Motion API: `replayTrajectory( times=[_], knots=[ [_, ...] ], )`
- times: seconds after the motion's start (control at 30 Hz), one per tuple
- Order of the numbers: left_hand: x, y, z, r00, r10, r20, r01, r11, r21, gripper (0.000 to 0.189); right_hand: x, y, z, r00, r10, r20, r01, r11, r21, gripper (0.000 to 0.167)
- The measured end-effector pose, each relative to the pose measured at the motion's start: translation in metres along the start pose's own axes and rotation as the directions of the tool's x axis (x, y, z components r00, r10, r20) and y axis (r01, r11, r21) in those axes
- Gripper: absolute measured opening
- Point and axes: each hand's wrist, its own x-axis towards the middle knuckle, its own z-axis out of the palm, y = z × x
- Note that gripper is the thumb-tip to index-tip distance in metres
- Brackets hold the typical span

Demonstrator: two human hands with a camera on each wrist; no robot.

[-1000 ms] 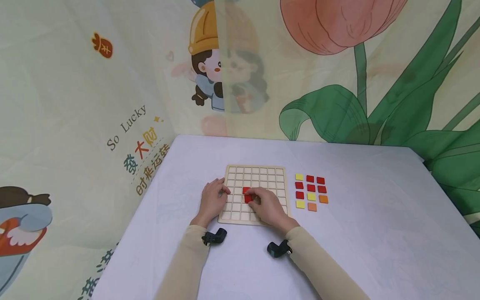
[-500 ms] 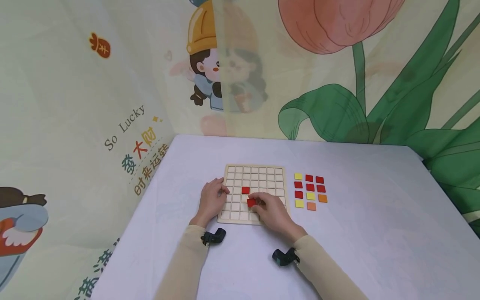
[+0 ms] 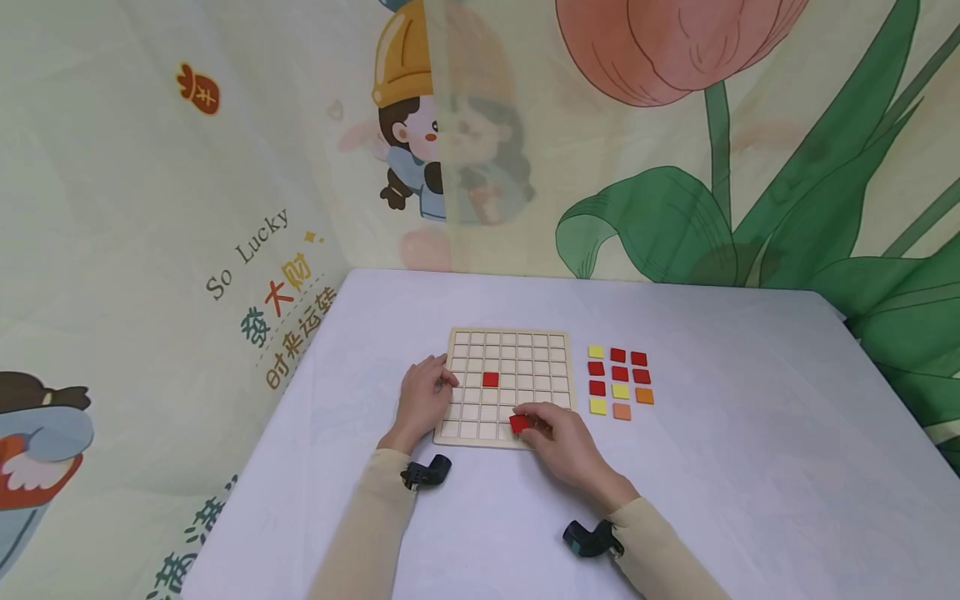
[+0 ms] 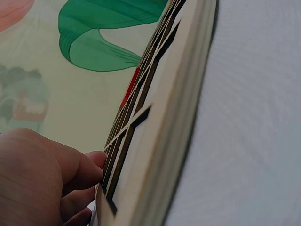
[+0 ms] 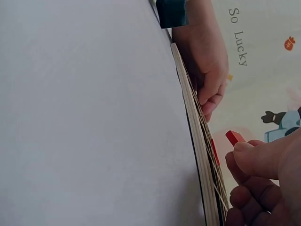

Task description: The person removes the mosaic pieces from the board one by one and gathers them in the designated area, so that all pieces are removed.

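Note:
A pale wooden grid board (image 3: 510,331) lies on the white table. One red square tile (image 3: 491,380) sits in a cell left of the board's middle. My right hand (image 3: 566,446) pinches another red square tile (image 3: 519,424) between thumb and fingers, over the board's near right part. In the right wrist view that pinched tile (image 5: 233,137) is tilted and held apart from the board. My left hand (image 3: 423,396) rests at the board's left edge with relaxed, slightly bent fingers; in the left wrist view its fingertips (image 4: 96,160) are at the board's side.
Right of the board, loose tiles lie in three columns: several red tiles (image 3: 618,374), yellow tiles (image 3: 620,391) and two orange tiles (image 3: 644,396). Printed cloth (image 3: 495,242) hangs behind the table and to its left. Each wrist carries a black camera (image 3: 592,539).
My right hand has lifted the red tile from beside the other red one and moved it toward me and rightward. The left hand stays at the board's edge.

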Motion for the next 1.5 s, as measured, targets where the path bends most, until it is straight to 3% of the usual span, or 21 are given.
replayTrajectory(
  times=[0.4,0.73,0.9,1.3,1.5],
  knots=[
    [0.0,-0.002,0.001,1.0,-0.009,0.001,0.009,1.0,0.004,0.015,-0.01,0.009,-0.008,0.996,0.039,-0.082,-0.036,0.999,0.038,0.036],
    [0.001,0.0,0.001,1.0,-0.021,0.003,0.021,1.0,0.008,0.015,-0.014,0.012,-0.022,0.992,0.078,-0.095,-0.077,0.997,0.008,0.035],
    [0.0,0.002,0.0,1.0,-0.03,0.005,0.03,1.0,0.001,0.015,-0.016,0.015,-0.035,0.983,0.137,-0.125,-0.136,0.991,0.02,0.034],
    [0.001,0.0,0.004,1.0,-0.016,0.002,0.016,1.0,0.011,0.015,-0.027,0.042,-0.075,0.974,0.173,-0.145,-0.182,0.982,-0.055,0.035],
    [0.0,0.001,0.0,1.0,-0.026,-0.001,0.026,1.0,0.011,0.015,-0.028,0.053,-0.089,0.976,0.195,-0.101,-0.201,0.979,-0.045,0.034]
  ],
)
